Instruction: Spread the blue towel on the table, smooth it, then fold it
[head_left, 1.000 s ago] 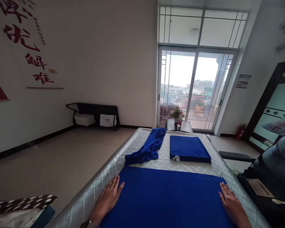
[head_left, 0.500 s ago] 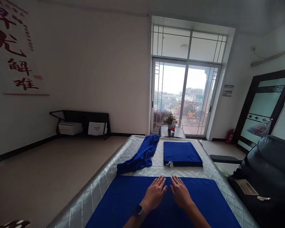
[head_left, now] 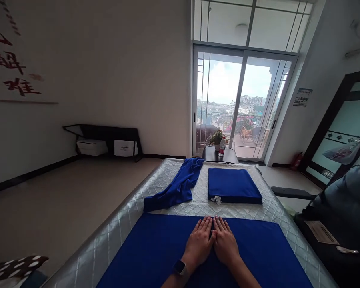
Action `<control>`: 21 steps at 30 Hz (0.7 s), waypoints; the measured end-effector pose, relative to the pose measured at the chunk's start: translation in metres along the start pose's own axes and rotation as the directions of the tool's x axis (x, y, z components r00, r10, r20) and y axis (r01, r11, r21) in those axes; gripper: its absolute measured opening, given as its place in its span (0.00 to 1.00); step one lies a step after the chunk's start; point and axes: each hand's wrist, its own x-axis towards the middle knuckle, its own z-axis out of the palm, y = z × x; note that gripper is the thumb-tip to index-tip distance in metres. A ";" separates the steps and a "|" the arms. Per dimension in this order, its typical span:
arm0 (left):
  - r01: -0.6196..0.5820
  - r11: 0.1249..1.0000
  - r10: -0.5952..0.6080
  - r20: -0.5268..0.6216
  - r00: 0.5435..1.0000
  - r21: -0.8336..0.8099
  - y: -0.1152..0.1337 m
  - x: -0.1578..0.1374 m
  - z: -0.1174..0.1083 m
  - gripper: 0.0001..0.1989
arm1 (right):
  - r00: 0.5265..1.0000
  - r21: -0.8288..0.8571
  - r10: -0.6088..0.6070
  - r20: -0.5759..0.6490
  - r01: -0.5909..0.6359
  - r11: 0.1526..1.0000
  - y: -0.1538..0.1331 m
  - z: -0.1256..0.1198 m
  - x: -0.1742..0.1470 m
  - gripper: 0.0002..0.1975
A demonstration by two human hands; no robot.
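A large blue cloth [head_left: 156, 248] lies spread out over the near part of a silvery quilted mattress [head_left: 108, 240]. My left hand [head_left: 199, 237], with a dark watch at its wrist, rests flat on this cloth close to its far edge. Right beside it, my right hand [head_left: 225, 240] lies flat too, the thumbs touching. Neither hand grips anything; the fingers are stretched out. Beyond the far edge sits a neat folded stack of blue cloth [head_left: 234, 184] with white tags at its front corner. To its left is a crumpled blue cloth [head_left: 178, 186].
Behind the mattress stands a small dark table [head_left: 210, 155] with a potted plant [head_left: 216, 138] and a bottle [head_left: 222, 147]. A black armchair [head_left: 351, 200] is on the right, and a spotted brown fabric [head_left: 18, 266] at lower left. A low black shelf [head_left: 109, 136] stands against the wall.
My two hands have come together, from a gap apart to touching at the thumbs, still flat on the cloth. The camera view has tilted down slightly.
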 end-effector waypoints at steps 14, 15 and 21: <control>0.095 0.993 -0.096 0.012 0.995 0.064 -0.024 -0.010 -0.015 0.33 | 0.999 -0.033 0.029 -0.035 -0.031 0.999 -0.012 -0.011 -0.009 0.30; 0.113 0.991 -0.113 0.003 0.994 0.072 -0.031 -0.013 -0.019 0.33 | 0.999 -0.035 0.033 -0.031 -0.034 0.999 -0.013 -0.012 -0.009 0.30; 0.174 0.977 -0.171 -0.035 0.985 0.123 -0.070 -0.031 -0.036 0.30 | 0.996 -0.064 0.080 -0.030 -0.082 0.995 -0.002 -0.012 -0.014 0.31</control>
